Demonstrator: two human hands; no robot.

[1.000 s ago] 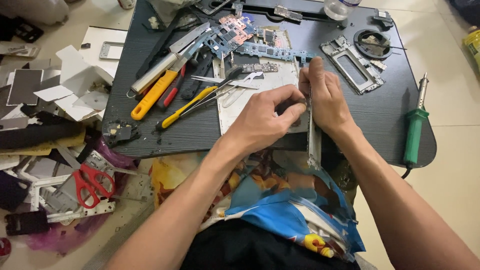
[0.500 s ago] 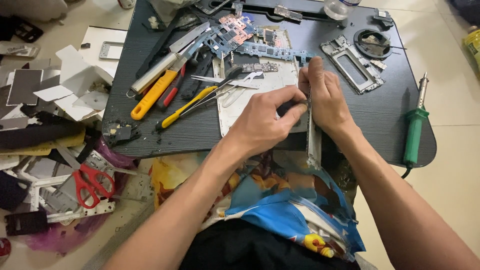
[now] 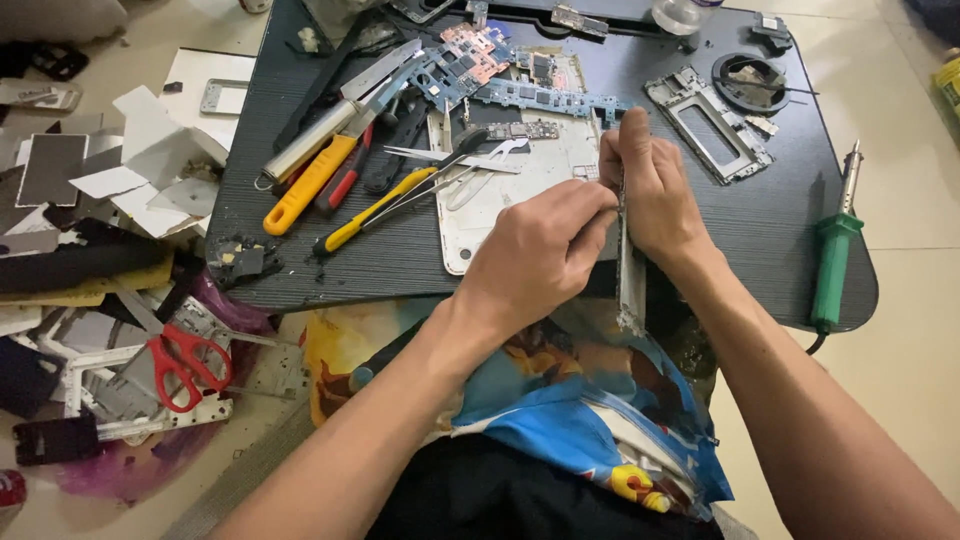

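Right hand (image 3: 655, 195): closed around the upper part of a thin silver metal frame (image 3: 630, 285), held on edge, upright, above the near rim of the tabletop (image 3: 780, 235). The frame's lower end hangs past that rim, ragged and bare.

Left hand (image 3: 545, 250): fingers pinched together against the frame's left side, just below the right hand; whether a small tool sits between them cannot be told.

Tabletop: dark, ribbed, rounded corners. On it, behind the hands, a flat white phone back panel (image 3: 500, 200); across this, slim steel tweezers (image 3: 450, 157). Left of the panel, a yellow-handled screwdriver (image 3: 375, 210), an orange-handled tool (image 3: 305, 185) and a red-handled tool (image 3: 345, 180), all lying slantwise. At the far edge, blue-green circuit boards (image 3: 540, 97) with a copper-coloured piece. Right, a rectangular grey metal bracket (image 3: 705, 120) and a green-handled soldering iron (image 3: 832, 250).

Floor, left: red-handled scissors (image 3: 180, 365) among white and black scrap panels.
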